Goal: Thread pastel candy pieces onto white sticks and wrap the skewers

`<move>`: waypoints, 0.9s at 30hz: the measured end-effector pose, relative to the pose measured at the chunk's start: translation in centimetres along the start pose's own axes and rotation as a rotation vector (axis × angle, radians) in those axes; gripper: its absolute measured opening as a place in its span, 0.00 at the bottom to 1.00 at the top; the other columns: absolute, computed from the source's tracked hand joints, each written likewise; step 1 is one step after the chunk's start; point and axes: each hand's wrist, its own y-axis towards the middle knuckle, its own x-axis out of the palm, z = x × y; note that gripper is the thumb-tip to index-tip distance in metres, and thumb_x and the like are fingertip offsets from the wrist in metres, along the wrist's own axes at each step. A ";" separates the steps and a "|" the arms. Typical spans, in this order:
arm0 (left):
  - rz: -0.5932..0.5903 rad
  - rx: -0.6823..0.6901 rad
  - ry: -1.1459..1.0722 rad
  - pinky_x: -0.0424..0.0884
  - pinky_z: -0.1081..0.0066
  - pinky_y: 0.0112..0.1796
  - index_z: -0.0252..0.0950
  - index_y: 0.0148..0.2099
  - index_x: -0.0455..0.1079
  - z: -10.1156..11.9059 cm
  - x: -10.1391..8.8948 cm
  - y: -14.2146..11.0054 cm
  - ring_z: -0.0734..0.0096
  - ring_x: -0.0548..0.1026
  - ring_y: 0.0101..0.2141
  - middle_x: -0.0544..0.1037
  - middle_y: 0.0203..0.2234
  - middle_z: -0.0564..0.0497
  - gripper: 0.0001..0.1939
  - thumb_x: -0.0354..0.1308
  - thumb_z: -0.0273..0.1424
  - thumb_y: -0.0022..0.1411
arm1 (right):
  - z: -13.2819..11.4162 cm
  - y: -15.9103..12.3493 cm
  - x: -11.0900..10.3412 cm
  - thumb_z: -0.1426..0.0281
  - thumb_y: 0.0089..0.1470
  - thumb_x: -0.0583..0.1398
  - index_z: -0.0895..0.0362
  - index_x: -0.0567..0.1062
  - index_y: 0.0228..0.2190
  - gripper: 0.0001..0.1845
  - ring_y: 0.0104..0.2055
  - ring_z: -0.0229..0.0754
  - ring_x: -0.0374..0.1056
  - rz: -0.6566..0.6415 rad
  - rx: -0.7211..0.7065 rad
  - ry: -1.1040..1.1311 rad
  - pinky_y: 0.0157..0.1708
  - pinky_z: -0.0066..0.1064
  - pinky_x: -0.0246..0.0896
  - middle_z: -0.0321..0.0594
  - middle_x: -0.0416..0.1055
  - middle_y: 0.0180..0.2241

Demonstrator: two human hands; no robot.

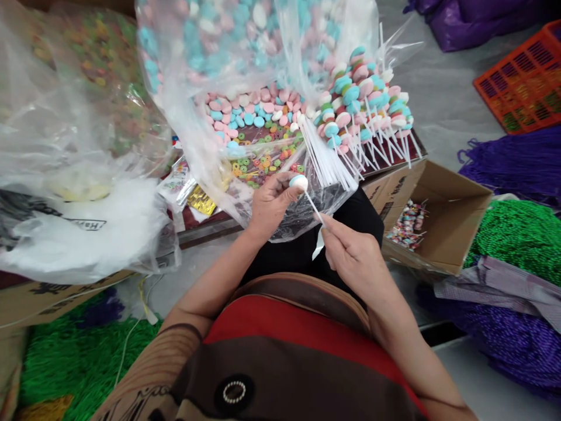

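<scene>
Head view: mid-frame, the left hand (268, 206) has its fingers pinched on a blue-and-white candy (300, 183); the right hand (353, 251) has its fingers closed around the stick (312, 206) meeting it. Candy skewers (363, 102) lie upper right, beside loose sticks (323, 153).

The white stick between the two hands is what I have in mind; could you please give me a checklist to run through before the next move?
1. White stick gripped by the right hand: ok, fingers closed near its lower end.
2. Blue-and-white piece held by the left hand: ok, pinched at the stick's upper end.
3. Stick pushed right through that piece: cannot tell, the far side is hidden.
4. Loose ring-shaped pieces near the left hand: ok, spread just beyond it.
5. Bare sticks close by: ok, bundled beyond the right hand.
6. Filled sticks away from both hands: ok, heaped beyond the bare ones.
</scene>
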 end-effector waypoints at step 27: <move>-0.313 0.425 0.500 0.78 0.66 0.48 0.40 0.50 0.79 0.6 0.4 -1.8 0.67 0.83 0.43 0.86 0.42 0.45 0.19 0.54 0.47 0.74 | 1.2 0.7 0.4 0.57 0.66 0.58 0.56 0.78 0.34 0.17 0.16 0.32 0.53 0.037 0.236 0.210 0.18 0.26 0.48 0.26 0.59 0.15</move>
